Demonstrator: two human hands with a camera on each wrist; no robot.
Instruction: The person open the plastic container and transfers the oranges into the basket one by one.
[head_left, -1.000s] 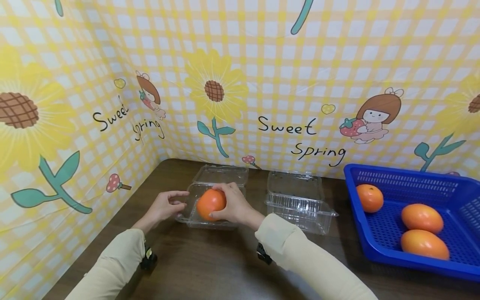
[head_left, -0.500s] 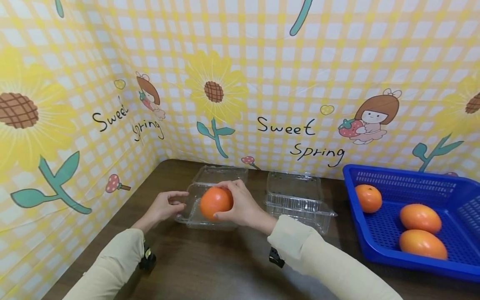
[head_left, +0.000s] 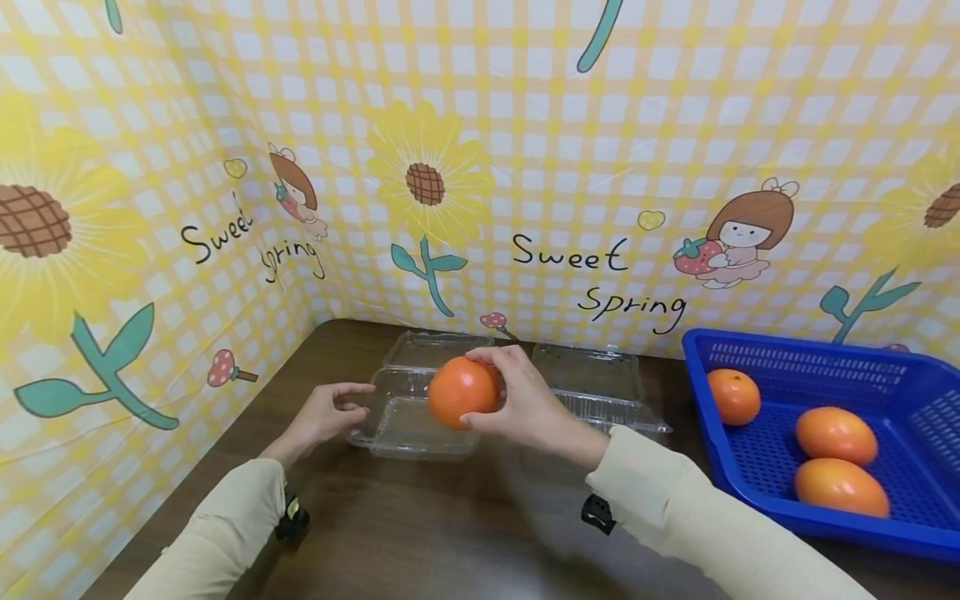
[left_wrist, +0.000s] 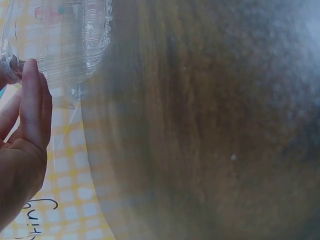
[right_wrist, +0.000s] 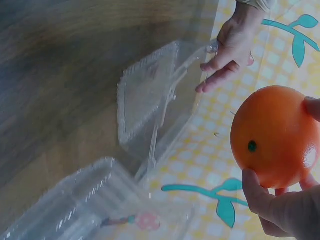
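Note:
In the head view my right hand (head_left: 525,400) holds an orange (head_left: 465,392) between thumb and fingers, in the air over the right part of an open clear plastic clamshell box (head_left: 420,450). The right wrist view shows the same orange (right_wrist: 275,135) with its small green stem spot, gripped by my fingers. My left hand (head_left: 330,417) is at the box's left edge, fingers extended and thumb apart. In the left wrist view the left hand's fingers (left_wrist: 31,100) are by the box rim; whether they touch it is hard to tell.
A second open clear box (head_left: 592,375) stands to the right, partly behind my right wrist. Farther right, a blue perforated basket (head_left: 738,492) has 3 oranges (head_left: 836,435) in it. Checked yellow cloth (head_left: 480,208) rises behind and left of the dark wooden table (head_left: 420,533).
My right hand has lifted the orange up out of the left box and moved it to the right, keeping hold of it. The left hand has stayed almost still.

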